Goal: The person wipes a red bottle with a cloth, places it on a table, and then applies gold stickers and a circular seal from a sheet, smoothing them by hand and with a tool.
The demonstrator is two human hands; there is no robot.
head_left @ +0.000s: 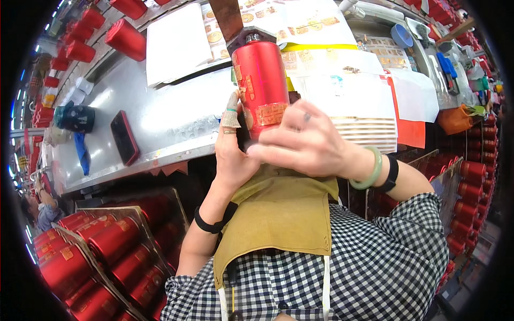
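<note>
A shiny red bottle (263, 72) lies with its threaded neck away from me, seated against a dark metal bracket (234, 36). Gold decals run along its left side, and a gold patterned label (271, 113) sits near its base. My left hand (233, 144) holds the bottle's lower left side, with pale finger covers on the raised finger. Across the base end, my right hand (302, 140) is closed, its fingers curled at the label's lower edge. Whatever those fingertips pinch, if anything, is hidden. A green bangle (368, 170) circles my right wrist.
Decal sheets (313, 24) and white paper (176, 45) cover the metal bench (176, 112). A phone (124, 137) and a dark jar (75, 117) stand left. Red bottles fill a crate (140, 214) at lower left; a blue bowl (401, 36) sits far right.
</note>
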